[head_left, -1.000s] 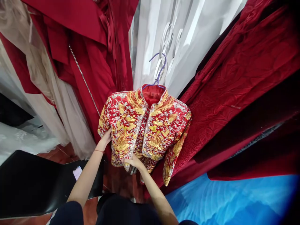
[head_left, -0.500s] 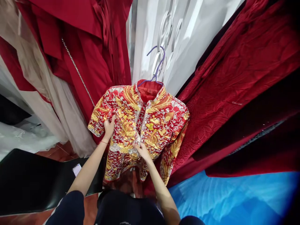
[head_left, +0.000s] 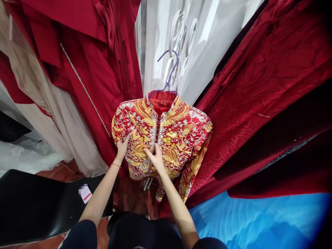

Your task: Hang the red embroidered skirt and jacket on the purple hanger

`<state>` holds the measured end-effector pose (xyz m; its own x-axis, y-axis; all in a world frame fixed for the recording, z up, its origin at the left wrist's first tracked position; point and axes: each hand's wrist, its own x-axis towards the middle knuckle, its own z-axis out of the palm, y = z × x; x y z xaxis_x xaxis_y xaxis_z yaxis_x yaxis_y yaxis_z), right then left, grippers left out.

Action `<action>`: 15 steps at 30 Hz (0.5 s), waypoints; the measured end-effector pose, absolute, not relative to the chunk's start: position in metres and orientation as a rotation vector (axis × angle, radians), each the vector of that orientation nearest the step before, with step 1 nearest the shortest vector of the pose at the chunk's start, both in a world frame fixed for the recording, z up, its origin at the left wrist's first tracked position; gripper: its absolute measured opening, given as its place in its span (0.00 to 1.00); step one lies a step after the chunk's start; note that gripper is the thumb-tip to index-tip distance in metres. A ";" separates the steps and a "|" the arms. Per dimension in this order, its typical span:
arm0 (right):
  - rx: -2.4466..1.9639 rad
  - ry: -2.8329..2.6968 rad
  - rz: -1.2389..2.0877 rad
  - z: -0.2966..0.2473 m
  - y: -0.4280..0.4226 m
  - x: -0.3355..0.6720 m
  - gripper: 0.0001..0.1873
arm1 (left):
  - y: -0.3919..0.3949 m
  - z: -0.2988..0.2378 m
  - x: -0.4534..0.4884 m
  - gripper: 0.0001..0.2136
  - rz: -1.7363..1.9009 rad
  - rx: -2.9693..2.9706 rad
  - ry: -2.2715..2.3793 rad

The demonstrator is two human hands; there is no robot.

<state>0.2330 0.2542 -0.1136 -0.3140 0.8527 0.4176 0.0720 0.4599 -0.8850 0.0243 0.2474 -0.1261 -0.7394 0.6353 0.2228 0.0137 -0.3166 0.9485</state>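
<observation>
A red jacket (head_left: 178, 135) thick with gold and silver embroidery hangs in front of me on a purple hanger (head_left: 168, 74). My left hand (head_left: 121, 148) pinches the fabric at the jacket's left front panel, near the sleeve. My right hand (head_left: 155, 157) rests on the front opening at the middle, fingers curled on the cloth. The jacket's right sleeve hangs down loose. A thin red string circles my left wrist.
Dark red gowns (head_left: 98, 69) and pale tulle dresses (head_left: 49, 114) hang at the left. A quilted dark red garment (head_left: 259, 97) fills the right. A white panelled door (head_left: 202, 45) stands behind. A black chair (head_left: 33, 204) is at lower left, blue plastic sheeting (head_left: 259, 221) at lower right.
Both hands have risen from the jacket's hem to its chest. The left sleeve was spread outward half a second ago and is now drawn back in. The view shifted slightly.
</observation>
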 end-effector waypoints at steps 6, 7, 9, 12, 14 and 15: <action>-0.964 -1.681 0.606 -0.066 0.264 0.233 0.18 | 0.252 -0.118 0.025 0.23 2.121 0.796 1.675; -0.966 -1.679 0.612 -0.067 0.262 0.236 0.18 | 0.251 -0.121 0.022 0.24 2.093 0.844 1.691; -0.976 -1.642 0.663 -0.075 0.257 0.249 0.16 | 0.244 -0.132 0.017 0.24 2.062 0.947 1.725; -1.152 -1.522 0.877 -0.100 0.254 0.280 0.17 | 0.226 -0.168 0.022 0.26 2.029 0.985 1.870; -1.311 -1.488 1.243 -0.126 0.256 0.300 0.17 | 0.210 -0.201 0.039 0.34 1.984 0.833 1.967; -1.353 -1.495 1.397 -0.141 0.256 0.308 0.18 | 0.202 -0.218 0.051 0.37 1.966 0.648 1.916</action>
<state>0.3080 0.2559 -0.1414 -0.2329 0.9575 -0.1699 0.2338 -0.1145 -0.9655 0.0510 0.2021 -0.2183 -0.8461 0.5239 0.0978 0.0843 -0.0496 0.9952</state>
